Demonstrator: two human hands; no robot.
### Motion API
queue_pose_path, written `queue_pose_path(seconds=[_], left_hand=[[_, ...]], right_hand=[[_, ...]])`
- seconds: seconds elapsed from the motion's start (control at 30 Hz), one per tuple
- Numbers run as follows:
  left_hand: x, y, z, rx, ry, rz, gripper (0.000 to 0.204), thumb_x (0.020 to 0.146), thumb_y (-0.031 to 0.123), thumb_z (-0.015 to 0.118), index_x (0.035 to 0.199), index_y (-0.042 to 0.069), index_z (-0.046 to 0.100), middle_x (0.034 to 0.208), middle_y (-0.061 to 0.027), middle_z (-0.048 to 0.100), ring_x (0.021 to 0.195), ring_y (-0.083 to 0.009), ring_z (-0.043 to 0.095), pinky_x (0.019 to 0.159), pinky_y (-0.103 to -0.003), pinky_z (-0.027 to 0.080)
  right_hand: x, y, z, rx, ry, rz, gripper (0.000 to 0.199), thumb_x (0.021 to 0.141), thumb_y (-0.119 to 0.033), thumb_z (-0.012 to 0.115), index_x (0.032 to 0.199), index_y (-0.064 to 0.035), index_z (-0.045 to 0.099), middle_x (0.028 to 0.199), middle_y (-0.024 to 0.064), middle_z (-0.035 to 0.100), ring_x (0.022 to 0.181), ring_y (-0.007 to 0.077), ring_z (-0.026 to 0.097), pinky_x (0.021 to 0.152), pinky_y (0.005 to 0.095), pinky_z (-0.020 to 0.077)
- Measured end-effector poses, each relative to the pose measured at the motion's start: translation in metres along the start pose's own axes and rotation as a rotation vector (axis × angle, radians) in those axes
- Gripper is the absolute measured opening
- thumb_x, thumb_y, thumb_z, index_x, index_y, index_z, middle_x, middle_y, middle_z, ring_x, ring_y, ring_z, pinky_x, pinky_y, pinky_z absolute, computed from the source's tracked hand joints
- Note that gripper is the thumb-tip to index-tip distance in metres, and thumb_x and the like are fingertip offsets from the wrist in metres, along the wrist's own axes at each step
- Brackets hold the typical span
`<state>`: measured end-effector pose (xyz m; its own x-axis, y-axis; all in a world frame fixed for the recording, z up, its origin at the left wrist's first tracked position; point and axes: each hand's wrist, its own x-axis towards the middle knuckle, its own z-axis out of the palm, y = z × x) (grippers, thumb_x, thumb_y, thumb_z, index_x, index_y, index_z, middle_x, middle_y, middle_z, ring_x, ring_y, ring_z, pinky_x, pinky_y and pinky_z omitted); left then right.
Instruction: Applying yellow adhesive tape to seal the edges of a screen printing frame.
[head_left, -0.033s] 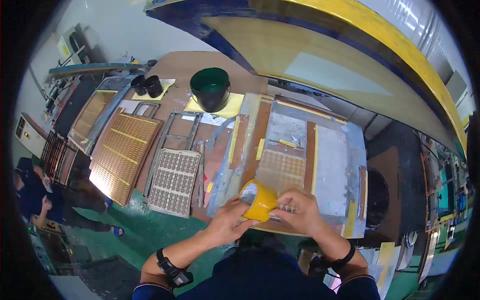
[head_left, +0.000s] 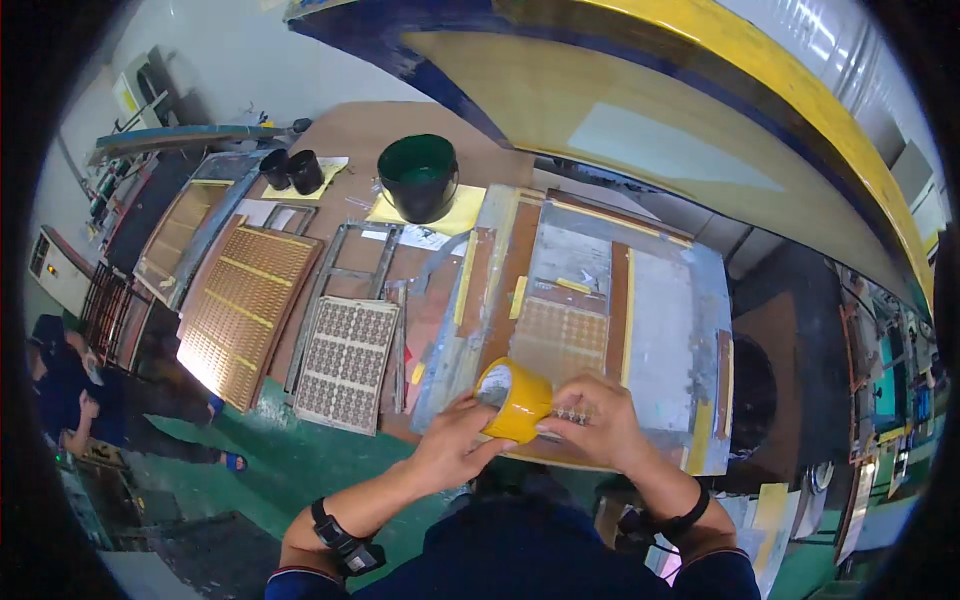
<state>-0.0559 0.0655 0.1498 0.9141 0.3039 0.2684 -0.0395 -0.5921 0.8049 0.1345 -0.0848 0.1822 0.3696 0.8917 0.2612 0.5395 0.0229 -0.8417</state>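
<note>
A wide roll of glossy yellow tape [head_left: 524, 405] is held above the near edge of the printing table. My left hand [head_left: 452, 436] grips it from the left, fingers at the pale core and thumb underneath. At the roll's right side my right hand [head_left: 597, 420] is closed in a pinch against the tape; whether a loose end lies between its fingertips is too small to make out. Just beyond the hands, a sheet with rows of small printed shapes [head_left: 560, 335] lies on the table bed [head_left: 662, 340], among brown and yellow strips.
A raised screen frame [head_left: 500, 75] slants overhead. To the left are a stack of patterned sheets [head_left: 345, 365], golden panels [head_left: 245, 310], metal frames [head_left: 365, 255], a dark bucket [head_left: 418, 185] and two black cups [head_left: 305, 172]. Another person [head_left: 85, 385] is at the far left.
</note>
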Motion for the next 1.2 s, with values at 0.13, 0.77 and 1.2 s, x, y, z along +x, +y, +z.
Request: queue_pose_path(seconds=[0.13, 0.77, 1.2], left_hand=[[-0.002, 0.001, 0.002, 0.037, 0.050, 0.050, 0.027, 0.079, 0.012, 0.078, 0.100, 0.002, 0.065, 0.090, -0.0159, 0.065, 0.092, -0.0375, 0.064, 0.101, -0.050, 0.044], [-0.031, -0.040, 0.058, 0.070, -0.208, -0.175, 0.034, 0.093, 0.013, 0.066, 0.126, 0.006, 0.061, 0.099, -0.0088, 0.069, 0.084, -0.0212, 0.065, 0.072, -0.033, 0.051], [-0.002, -0.047, 0.071, 0.012, -0.428, -0.258, 0.039, 0.092, 0.020, 0.070, 0.126, 0.003, 0.061, 0.113, -0.0127, 0.069, 0.101, -0.0255, 0.066, 0.086, -0.036, 0.052]], right_hand=[[0.003, -0.004, -0.001, 0.005, -0.009, -0.116, 0.029, 0.076, -0.008, 0.083, 0.098, -0.0023, 0.066, 0.096, 0.0139, 0.067, 0.086, 0.0241, 0.069, 0.075, 0.0339, 0.0569], [-0.066, 0.066, 0.009, 0.137, -0.175, 0.201, 0.023, 0.086, -0.019, 0.073, 0.094, -0.0005, 0.061, 0.080, 0.0119, 0.064, 0.074, 0.0244, 0.063, 0.069, 0.0383, 0.0489], [-0.082, 0.054, -0.002, 0.000, -0.110, 0.176, 0.018, 0.085, -0.019, 0.066, 0.088, -0.0026, 0.058, 0.075, 0.0139, 0.064, 0.070, 0.0339, 0.063, 0.063, 0.0435, 0.0473]])
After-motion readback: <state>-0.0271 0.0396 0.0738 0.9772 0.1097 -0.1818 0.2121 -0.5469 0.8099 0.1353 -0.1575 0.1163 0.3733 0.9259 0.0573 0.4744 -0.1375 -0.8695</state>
